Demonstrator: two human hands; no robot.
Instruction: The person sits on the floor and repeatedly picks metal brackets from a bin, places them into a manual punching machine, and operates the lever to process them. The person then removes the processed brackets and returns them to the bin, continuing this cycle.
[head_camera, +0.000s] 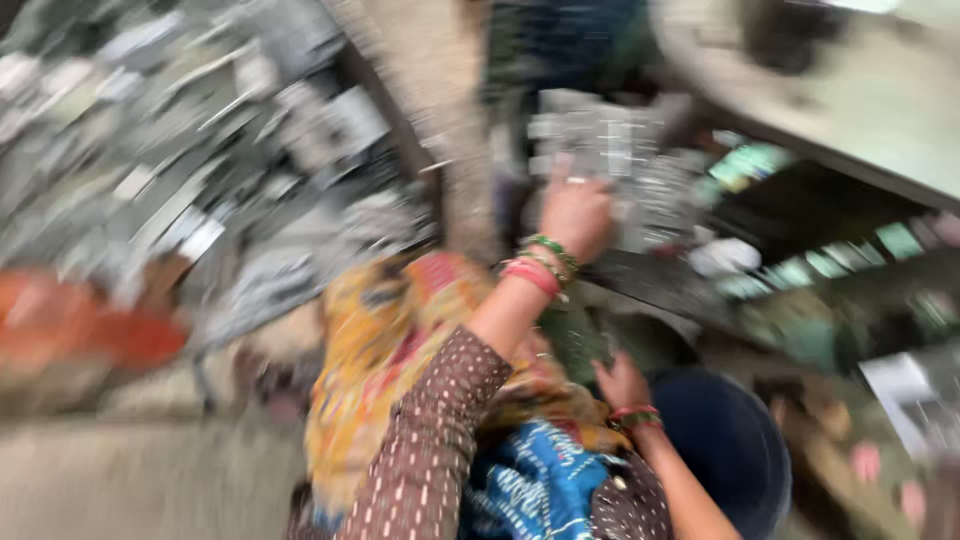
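The whole view is smeared by motion. My left hand (575, 215), with green and red bangles and a brown dotted sleeve, reaches up to a grey, silvery pile of flat pieces (600, 140) and touches its lower edge. Blur hides whether its fingers grip anything. My right hand (620, 382), also with bangles, is lower down, next to a dark green flat piece (572, 340) and just left of a dark blue bucket (735, 445). Its grip is not clear either. A yellow and red patterned cloth (380, 350) lies over my lap.
A large heap of grey metal-looking scrap (200, 170) fills the left. An orange object (90, 335) lies at far left. A pale table edge (850, 100) runs across the top right, with greenish flat pieces (800, 270) below it. Bare floor (130, 480) at bottom left.
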